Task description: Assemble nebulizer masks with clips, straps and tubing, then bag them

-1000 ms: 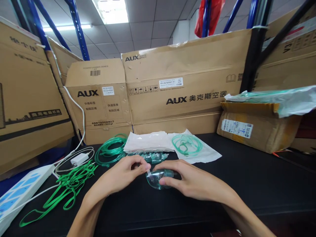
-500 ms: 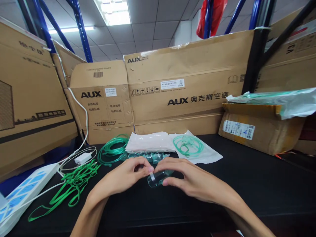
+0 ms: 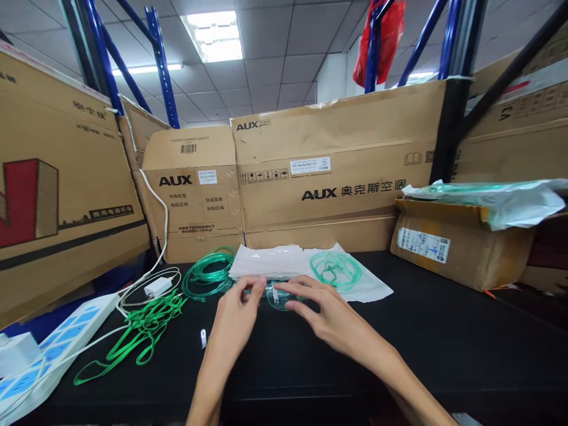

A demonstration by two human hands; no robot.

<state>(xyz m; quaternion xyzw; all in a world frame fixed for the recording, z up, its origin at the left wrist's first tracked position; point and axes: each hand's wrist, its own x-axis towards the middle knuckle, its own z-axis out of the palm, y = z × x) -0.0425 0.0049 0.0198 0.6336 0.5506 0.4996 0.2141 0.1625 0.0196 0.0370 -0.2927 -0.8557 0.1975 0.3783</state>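
Head view showed your left hand point(image 3: 235, 322) and right hand point(image 3: 326, 313) pinching the clear green mask point(image 3: 278, 297) between fingertips, low over the worktop point(image 3: 444, 337), where I judged an uneven squeeze could have flicked it into the plastic bags point(image 3: 266, 263) just beyond the grip.

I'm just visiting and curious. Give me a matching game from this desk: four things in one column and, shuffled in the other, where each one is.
1. clear green plastic mask
2. white power strip
3. red plastic bag
4. small white clip

A. hanging high up at the back
B. far left edge of the black table
C. between the left hand and right hand
D. lying alone, left of the left hand

Pairs: 1-C, 2-B, 3-A, 4-D
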